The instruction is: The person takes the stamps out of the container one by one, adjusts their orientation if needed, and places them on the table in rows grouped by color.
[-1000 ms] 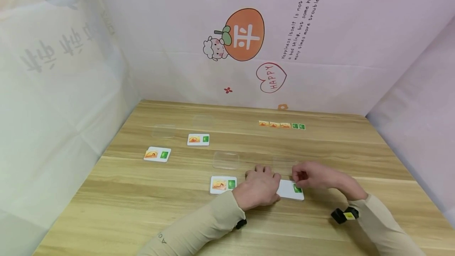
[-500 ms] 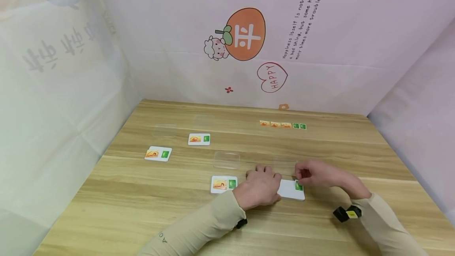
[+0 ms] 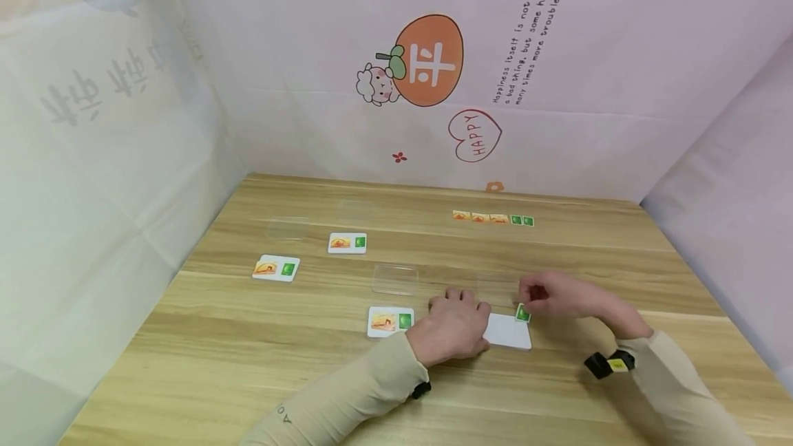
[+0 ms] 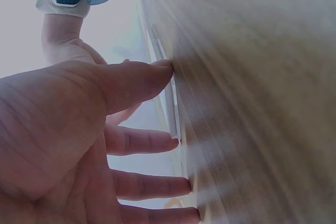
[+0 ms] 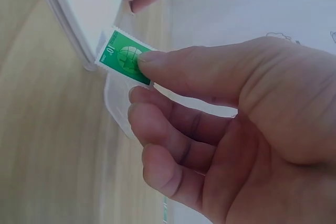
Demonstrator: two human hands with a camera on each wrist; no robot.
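My right hand [image 3: 560, 294] pinches a green postage stamp [image 5: 125, 57] between thumb and forefinger. In the head view the stamp is over the far right corner of a white card [image 3: 508, 331]; the right wrist view shows it tilted, its globe print facing the camera. My left hand [image 3: 455, 325] lies over that card's left end, holding it between thumb and fingers. Seen edge-on in the left wrist view, the card [image 4: 171, 106] lies on the wood with the thumb tip against it. Behind it is a clear plastic cover [image 3: 495, 285], partly hidden by the right hand.
Left of the hands lies a card with an orange and a green stamp [image 3: 390, 322]. Similar cards [image 3: 275, 268] [image 3: 347, 243] are farther left, with clear covers [image 3: 395, 279] behind. A row of loose stamps [image 3: 492, 217] lies at the table's back, before a printed cloth wall.
My right hand has moved slightly right and away, carrying the green stamp from over the white card's right end to its far right corner. My left hand stays in place.
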